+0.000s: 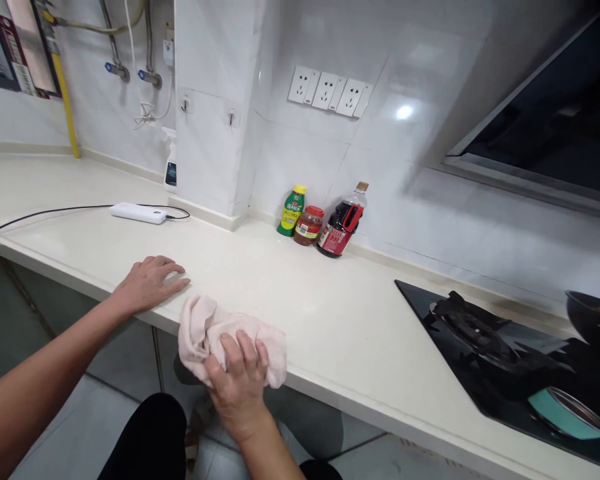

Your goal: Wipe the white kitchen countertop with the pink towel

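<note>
Head view: the right hand presses down on a crumpled pink cloth, fingers curled over its near side and gripping it. The cloth lies at the front edge of the cream countertop, partly overhanging it, with its long axis running along that edge. The left hand rests flat and open on the counter, holding nothing, just beside the cloth's left end. Relative to the cloth, a soy sauce bottle stands well behind, at the wall.
</note>
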